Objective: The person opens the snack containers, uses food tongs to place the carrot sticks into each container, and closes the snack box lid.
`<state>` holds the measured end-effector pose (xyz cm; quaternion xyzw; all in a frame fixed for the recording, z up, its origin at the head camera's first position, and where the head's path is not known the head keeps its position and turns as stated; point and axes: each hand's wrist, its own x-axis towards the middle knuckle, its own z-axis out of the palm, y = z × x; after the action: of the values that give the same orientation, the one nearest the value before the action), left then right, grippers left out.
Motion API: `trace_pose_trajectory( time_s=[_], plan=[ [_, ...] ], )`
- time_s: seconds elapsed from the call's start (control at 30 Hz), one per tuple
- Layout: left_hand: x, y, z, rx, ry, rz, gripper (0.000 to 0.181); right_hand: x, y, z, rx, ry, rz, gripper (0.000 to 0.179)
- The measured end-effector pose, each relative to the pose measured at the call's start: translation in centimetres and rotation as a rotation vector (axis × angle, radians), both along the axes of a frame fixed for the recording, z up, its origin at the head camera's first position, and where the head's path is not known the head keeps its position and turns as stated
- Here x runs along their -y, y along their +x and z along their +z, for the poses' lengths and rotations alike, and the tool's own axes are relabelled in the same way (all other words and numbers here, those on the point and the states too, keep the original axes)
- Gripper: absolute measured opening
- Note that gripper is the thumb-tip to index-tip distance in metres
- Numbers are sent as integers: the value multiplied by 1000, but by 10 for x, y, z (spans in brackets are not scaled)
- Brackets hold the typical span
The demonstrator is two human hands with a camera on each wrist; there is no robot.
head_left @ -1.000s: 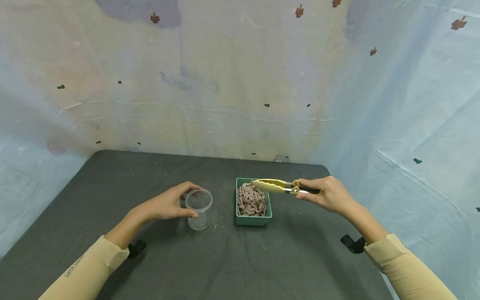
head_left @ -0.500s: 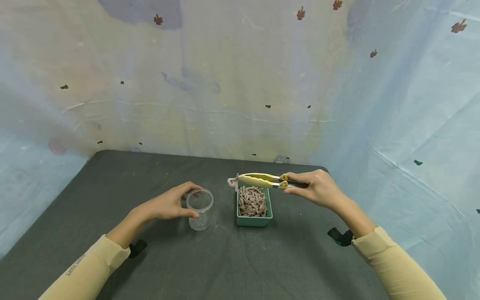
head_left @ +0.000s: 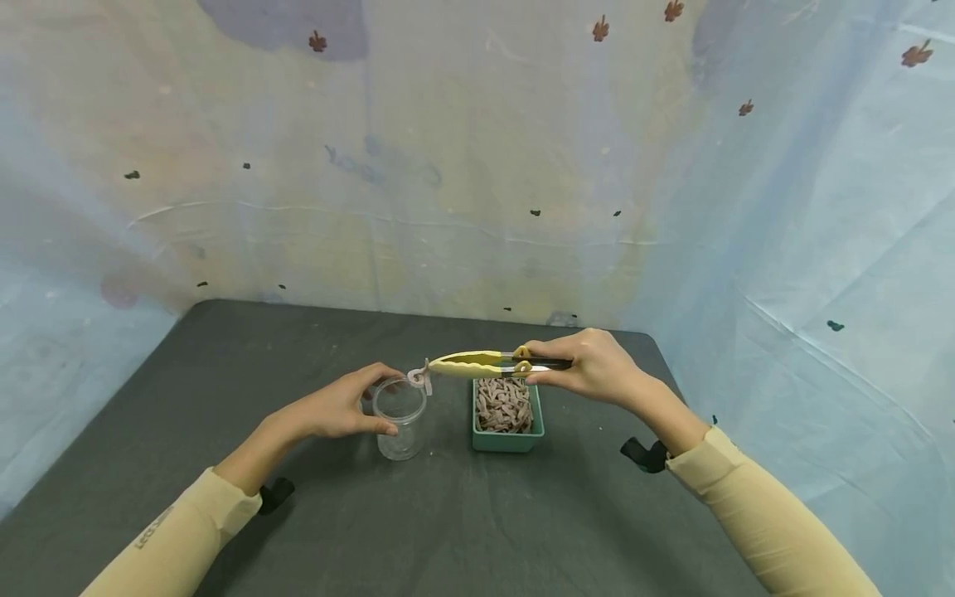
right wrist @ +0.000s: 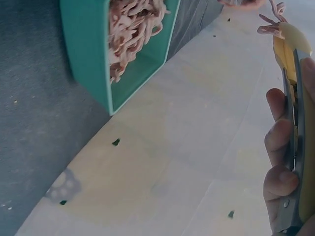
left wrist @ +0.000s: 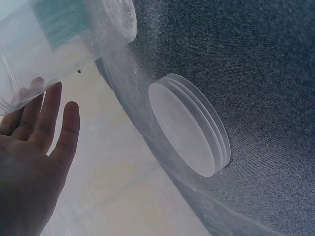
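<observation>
Hands, two. Left hand (head_left: 345, 405): thumb and fingers curved round the side of one clear plastic jar (head_left: 400, 443), grasping it; jar upright on the table, mouth uncovered. Right hand (head_left: 597, 366): clenched round the handles of one pair of yellow-headed tongs (head_left: 477, 363), held roughly level above the table.

Tongs' load, one small tangle of pinkish-brown strips (head_left: 419, 380), pinched at the tips, by the right side of the jar's rim; contact with the rim cannot be told, nor the exact number of strips.

Box, one, green, rectangular (head_left: 508, 443), right of the jar and apart from it; contents, a heap of like strips (head_left: 503, 406), too many and too tangled to count.

Lid, one, round, translucent (left wrist: 189, 128), on the table, seen in the left wrist view.

Table, one, dark grey (head_left: 448, 531). Sleeves, two, pale yellow (head_left: 768, 514).
</observation>
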<state>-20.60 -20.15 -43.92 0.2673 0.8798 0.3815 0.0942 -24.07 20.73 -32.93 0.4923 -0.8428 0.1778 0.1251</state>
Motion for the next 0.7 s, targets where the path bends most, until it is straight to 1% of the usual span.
trace_pose_trajectory(
  time_s=[0.13, 0.3, 0.37, 0.5, 0.7],
  plan=[
    [0, -1, 0, 19, 8, 6, 78, 13, -1, 3, -6, 35, 24, 49],
    [1, -1, 0, 14, -14, 3, 80, 29, -4, 6, -16, 88, 71, 38],
    [1, -1, 0, 22, -19, 12, 82, 35, -6, 6, -28, 110, 83, 35],
    [1, -1, 0, 18, -24, 16, 82, 45, -9, 7, -51, 145, 98, 37],
    [0, -1, 0, 9, -19, 11, 78, 60, -11, 14, -81, 241, 127, 40]
  ],
)
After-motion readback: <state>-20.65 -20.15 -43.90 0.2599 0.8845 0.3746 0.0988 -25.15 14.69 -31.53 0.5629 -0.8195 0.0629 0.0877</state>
